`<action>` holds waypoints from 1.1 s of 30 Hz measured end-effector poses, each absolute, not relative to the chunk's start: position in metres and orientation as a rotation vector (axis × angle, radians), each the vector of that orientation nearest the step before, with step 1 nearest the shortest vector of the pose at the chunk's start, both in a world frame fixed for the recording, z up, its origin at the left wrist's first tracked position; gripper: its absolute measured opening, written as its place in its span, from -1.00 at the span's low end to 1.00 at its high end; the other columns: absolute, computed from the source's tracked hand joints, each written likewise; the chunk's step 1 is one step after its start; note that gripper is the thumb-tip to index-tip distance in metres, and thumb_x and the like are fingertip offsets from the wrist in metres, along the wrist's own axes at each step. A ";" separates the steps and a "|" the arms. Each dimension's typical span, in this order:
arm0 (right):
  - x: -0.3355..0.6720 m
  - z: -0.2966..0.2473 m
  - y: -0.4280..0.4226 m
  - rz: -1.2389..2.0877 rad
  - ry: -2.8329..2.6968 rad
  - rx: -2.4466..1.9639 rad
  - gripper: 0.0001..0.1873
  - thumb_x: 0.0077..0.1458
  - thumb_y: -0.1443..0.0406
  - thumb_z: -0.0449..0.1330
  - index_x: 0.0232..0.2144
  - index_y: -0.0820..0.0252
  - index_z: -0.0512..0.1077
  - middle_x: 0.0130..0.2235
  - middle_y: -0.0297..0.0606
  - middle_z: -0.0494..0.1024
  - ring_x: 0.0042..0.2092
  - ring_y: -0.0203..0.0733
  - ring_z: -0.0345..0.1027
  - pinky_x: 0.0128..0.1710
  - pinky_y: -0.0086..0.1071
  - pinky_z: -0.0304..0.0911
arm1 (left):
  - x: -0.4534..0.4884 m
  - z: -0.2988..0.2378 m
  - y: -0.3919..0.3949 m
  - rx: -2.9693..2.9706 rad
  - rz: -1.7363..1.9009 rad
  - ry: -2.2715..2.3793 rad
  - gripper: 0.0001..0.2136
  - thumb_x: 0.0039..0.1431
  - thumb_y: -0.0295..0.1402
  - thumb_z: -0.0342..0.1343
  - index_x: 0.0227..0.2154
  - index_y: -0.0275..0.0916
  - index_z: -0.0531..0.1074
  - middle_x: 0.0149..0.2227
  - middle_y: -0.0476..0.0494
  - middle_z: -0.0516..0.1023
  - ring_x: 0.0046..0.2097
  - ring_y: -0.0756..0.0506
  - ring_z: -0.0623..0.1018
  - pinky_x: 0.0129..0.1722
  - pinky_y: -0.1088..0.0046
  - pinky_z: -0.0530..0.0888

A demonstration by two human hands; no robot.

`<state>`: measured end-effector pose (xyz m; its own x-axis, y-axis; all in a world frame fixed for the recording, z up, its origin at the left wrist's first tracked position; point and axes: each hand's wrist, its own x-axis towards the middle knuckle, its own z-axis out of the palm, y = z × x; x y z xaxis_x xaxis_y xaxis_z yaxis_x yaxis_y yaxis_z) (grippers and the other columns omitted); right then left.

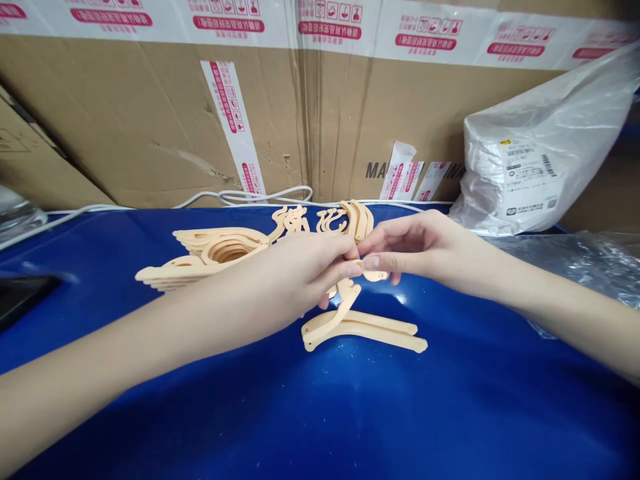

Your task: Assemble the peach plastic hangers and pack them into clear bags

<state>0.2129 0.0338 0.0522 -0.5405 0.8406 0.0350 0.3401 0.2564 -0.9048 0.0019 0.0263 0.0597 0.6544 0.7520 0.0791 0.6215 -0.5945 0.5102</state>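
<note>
My left hand (320, 267) and my right hand (425, 247) meet over the blue table, fingertips pinched around a small cream plastic hanger piece (376, 275). Most of that piece is hidden by the fingers. Just below them lie loose cream hanger arms (370, 329), with one arm leaning up toward my left hand. Behind my left forearm is a stack of cream folding hangers (173, 272), partly covered. Beyond the hands sit several small hooks (330, 219) and a group of curved hanger arms (359, 217).
Large taped cardboard boxes (260, 113) form a wall at the back. A white cable (200, 197) runs along their base. On the right stand a labelled white plastic bag (530, 153) and clear plastic wrapping (575, 260). A dark object (25, 300) lies at the left edge.
</note>
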 end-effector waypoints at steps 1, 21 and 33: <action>0.213 0.052 0.033 1.224 -1.986 -1.058 -0.75 0.03 0.12 0.35 -0.34 0.17 0.57 -0.38 -0.31 0.60 -0.40 -0.30 0.43 -0.47 -0.45 0.38 | 0.003 0.058 0.026 2.377 0.424 1.112 -0.74 0.32 -0.27 -0.08 -0.44 -0.23 0.38 -0.54 0.07 0.35 -0.52 0.05 0.36 -0.56 0.56 0.21; 0.218 0.049 0.041 0.646 -2.057 -1.035 -0.73 0.07 0.08 0.31 -0.38 0.18 0.54 -0.29 -0.26 0.64 -0.25 -0.15 0.51 -0.25 -0.28 0.39 | 0.020 0.056 0.025 1.391 0.516 1.060 -0.78 0.07 -0.53 0.23 -0.20 -0.30 0.41 -0.36 -0.04 0.52 -0.48 0.05 0.49 -0.65 0.66 0.45; 0.222 0.048 0.048 0.735 -2.113 -1.006 -0.70 0.02 0.08 0.35 -0.30 0.17 0.53 -0.26 -0.24 0.62 -0.25 -0.14 0.49 -0.24 -0.26 0.39 | 0.017 0.052 0.037 1.475 0.489 1.122 -0.93 0.15 -0.48 0.18 -0.30 -0.34 0.45 -0.25 -0.16 0.61 -0.41 0.01 0.59 -0.63 0.67 0.47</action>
<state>0.2222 0.0481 0.0478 -0.4738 0.8167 0.3294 0.4355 0.5425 -0.7184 0.0168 0.0371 0.0521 0.4538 0.8433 -0.2881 0.3631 0.1203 0.9240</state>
